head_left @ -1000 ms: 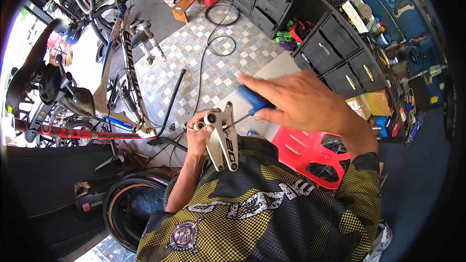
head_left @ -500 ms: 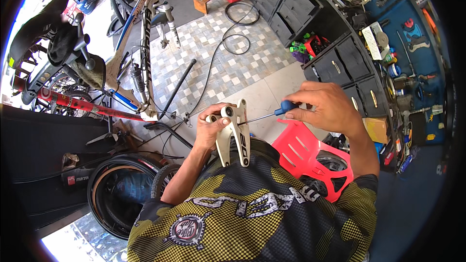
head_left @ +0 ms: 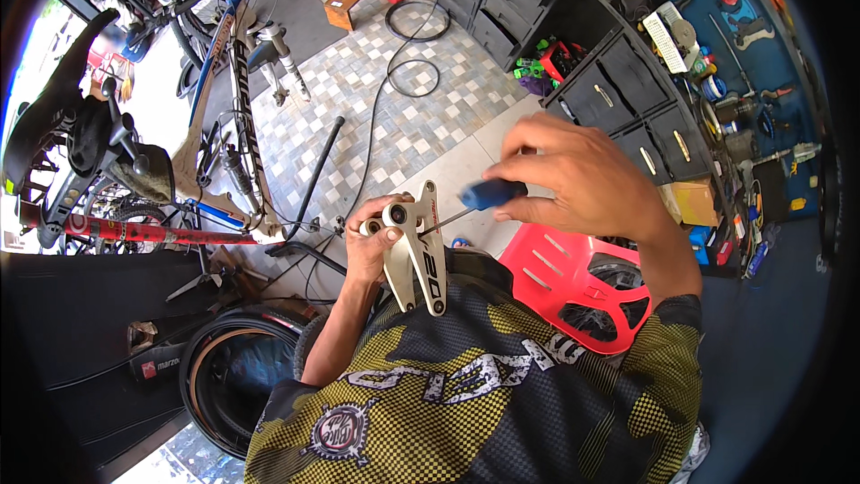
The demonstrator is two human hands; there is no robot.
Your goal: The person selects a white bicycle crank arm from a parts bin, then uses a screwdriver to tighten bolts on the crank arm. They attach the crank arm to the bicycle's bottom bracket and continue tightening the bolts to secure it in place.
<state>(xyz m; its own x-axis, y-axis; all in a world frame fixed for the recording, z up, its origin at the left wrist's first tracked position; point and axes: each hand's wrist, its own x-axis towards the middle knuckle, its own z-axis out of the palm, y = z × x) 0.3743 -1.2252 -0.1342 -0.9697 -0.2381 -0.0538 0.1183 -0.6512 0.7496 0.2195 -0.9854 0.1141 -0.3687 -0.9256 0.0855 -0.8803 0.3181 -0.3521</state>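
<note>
My left hand (head_left: pixel 365 251) grips a white bicycle suspension linkage (head_left: pixel 427 262) in front of my chest, thumb near its round bearing end. The linkage has two long arms pointing down toward my shirt and dark holes at the tips. My right hand (head_left: pixel 582 181) pinches the blue handle of a screwdriver (head_left: pixel 491 194) between thumb and fingers; the handle is blurred. Its thin shaft runs left and down to the linkage, with the tip hidden between the arms.
A red plastic chair (head_left: pixel 564 282) is close on the right. Dark drawer cabinets (head_left: pixel 618 90) and a tool-covered bench line the right. On the left, a bicycle frame (head_left: pixel 242 108) hangs on a red stand (head_left: pixel 134 229); tyres (head_left: pixel 202 376) lie below. A black cable (head_left: pixel 367 152) crosses the tiled floor.
The view has shifted slightly. The screwdriver handle now blurs, and my right hand has turned around it with the fingers more raised. My left hand keeps its grip on the linkage.
</note>
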